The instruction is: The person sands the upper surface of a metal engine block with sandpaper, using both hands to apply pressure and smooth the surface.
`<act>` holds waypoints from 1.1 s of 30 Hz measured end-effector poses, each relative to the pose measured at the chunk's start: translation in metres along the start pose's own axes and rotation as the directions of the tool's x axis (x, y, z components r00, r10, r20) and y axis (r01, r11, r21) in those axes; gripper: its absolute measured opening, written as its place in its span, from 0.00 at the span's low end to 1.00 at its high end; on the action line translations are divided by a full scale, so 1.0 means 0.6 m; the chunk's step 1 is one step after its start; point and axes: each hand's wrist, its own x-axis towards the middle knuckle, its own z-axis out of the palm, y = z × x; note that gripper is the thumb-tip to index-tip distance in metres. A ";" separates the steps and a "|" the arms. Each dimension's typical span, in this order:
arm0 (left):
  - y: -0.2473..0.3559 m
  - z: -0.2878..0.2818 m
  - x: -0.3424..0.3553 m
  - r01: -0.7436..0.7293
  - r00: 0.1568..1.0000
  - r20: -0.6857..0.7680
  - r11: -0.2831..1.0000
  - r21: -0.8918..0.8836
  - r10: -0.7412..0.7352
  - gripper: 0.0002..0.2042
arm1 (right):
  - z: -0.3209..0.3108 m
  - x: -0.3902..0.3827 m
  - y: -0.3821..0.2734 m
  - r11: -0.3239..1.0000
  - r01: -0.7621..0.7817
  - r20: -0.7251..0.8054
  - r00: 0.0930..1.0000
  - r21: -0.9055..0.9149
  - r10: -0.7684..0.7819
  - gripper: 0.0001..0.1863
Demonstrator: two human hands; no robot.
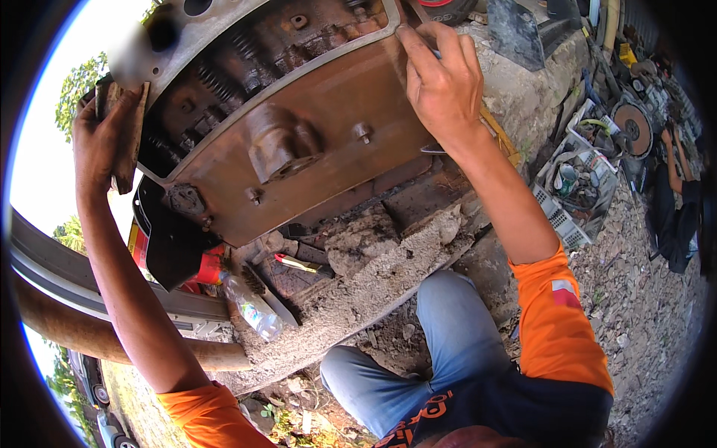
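A large brown engine block [351,179] stands tilted before me, its open upper side showing dark oily springs and a pale flat rim. My left hand [101,142] is raised at its left end, closed round a flat, worn, greyish-brown piece [128,138] whose kind I cannot tell. My right hand [446,78] is at the block's upper right corner. Its index finger reaches to the rim, and the other fingers are curled. A small bluish bit shows between them, too little to name.
Below the block, a concrete ledge [358,299] carries a clear plastic bottle [254,308], a brush [254,280], and a yellow-and-red handled tool [302,263]. A white crate [575,187] of parts stands at right. Another person's arms [672,160] show at far right.
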 end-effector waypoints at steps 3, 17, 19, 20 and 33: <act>0.006 0.005 -0.006 -0.019 0.999 -0.043 1.000 0.019 0.020 0.24 | 0.001 -0.005 -0.002 0.999 -0.005 -0.021 1.000 0.038 0.006 0.23; -0.008 0.005 0.002 0.011 0.999 -0.036 1.000 -0.007 -0.012 0.28 | -0.001 -0.003 -0.019 0.997 0.074 0.021 0.997 0.014 -0.074 0.21; -0.005 0.001 0.001 0.008 0.999 -0.043 1.000 0.007 -0.007 0.28 | -0.002 0.000 -0.024 0.998 0.062 0.044 0.997 0.011 -0.062 0.20; -0.003 -0.002 0.001 0.006 0.999 -0.048 1.000 0.030 -0.005 0.28 | -0.006 0.007 -0.019 0.999 0.034 0.048 0.998 -0.004 -0.034 0.20; 0.010 0.003 -0.005 0.028 0.998 -0.047 1.000 0.009 -0.028 0.30 | 0.002 -0.001 -0.063 0.998 -0.053 0.077 0.996 0.030 0.051 0.16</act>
